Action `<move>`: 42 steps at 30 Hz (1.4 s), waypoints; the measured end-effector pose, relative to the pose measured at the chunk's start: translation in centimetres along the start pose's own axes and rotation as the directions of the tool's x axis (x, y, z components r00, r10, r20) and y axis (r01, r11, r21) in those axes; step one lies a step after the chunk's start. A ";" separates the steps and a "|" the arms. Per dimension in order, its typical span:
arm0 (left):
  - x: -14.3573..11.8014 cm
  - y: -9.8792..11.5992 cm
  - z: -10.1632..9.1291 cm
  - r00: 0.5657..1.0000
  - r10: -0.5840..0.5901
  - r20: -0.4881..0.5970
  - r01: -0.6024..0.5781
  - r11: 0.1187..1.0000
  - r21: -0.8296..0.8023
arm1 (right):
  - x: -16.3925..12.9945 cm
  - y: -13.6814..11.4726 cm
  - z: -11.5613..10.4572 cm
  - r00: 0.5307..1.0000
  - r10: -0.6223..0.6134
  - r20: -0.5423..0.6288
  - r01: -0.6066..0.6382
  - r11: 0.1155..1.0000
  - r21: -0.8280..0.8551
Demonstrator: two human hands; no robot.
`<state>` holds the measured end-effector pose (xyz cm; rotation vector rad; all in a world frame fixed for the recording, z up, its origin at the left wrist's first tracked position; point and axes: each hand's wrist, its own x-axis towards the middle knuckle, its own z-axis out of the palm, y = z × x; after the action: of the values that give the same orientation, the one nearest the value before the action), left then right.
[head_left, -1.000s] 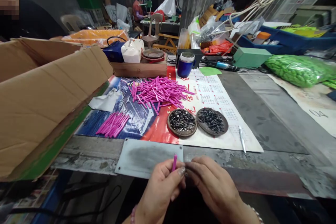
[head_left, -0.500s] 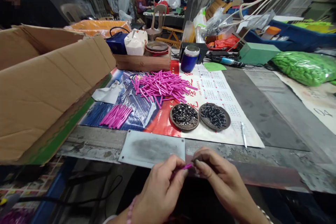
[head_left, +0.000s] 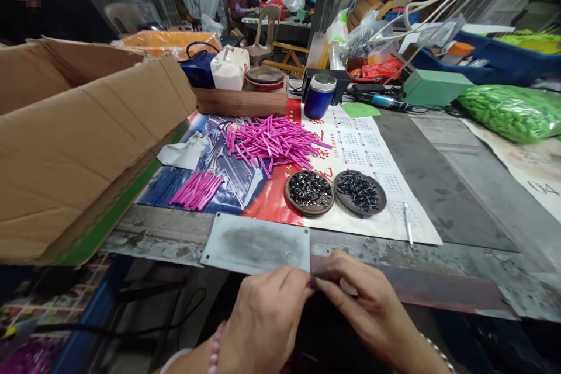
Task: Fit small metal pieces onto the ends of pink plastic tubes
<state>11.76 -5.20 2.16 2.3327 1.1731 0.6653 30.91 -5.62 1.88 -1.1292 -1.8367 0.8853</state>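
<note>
My left hand [head_left: 274, 310] is closed on a thin magenta stick [head_left: 311, 283], of which only a short bit shows between the fingers. Thumb and fingertips of my right hand [head_left: 366, 298] are pinched together right at that end; what they hold, if anything, is hidden. Both hands meet over the table's front edge, just below a grey metal plate [head_left: 258, 245]. Beyond the plate stand a round dish of small dark metal rings [head_left: 309, 193] and a dish of short black pins [head_left: 359, 191]. A large loose heap of magenta sticks [head_left: 276, 141] and a smaller, aligned pile [head_left: 197, 190] lie on a calendar sheet.
An open cardboard box [head_left: 96, 146] takes up the left side. A blue mug [head_left: 319, 96] and a wooden box [head_left: 241, 102] stand at the back. A white pen-like tool [head_left: 408, 223] lies to the right. A bag of green pieces [head_left: 512, 112] is far right. Other people are in the background.
My hands have come closer together, and the left has turned so its back faces up. Less of the magenta stick shows now. The view has shifted slightly.
</note>
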 end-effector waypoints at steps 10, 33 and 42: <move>0.5 0.0 -1.3 0.996 0.088 -0.030 -0.086 0.996 0.037 | -0.4 0.5 -1.1 0.987 0.130 0.100 -0.138 0.988 0.075; 0.6 -0.1 -0.4 0.982 0.186 -0.037 -0.180 0.976 0.123 | 0.2 0.4 -0.5 0.972 0.213 0.097 -0.227 0.956 0.185; 0.6 -1.3 -0.4 0.948 0.295 -0.119 -0.283 0.953 0.106 | 0.6 0.3 0.6 0.957 0.255 0.136 -0.282 0.930 0.237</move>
<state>11.03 -3.96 1.87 2.5984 0.9362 0.8998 30.37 -5.07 1.52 -1.2054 -1.6126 1.3206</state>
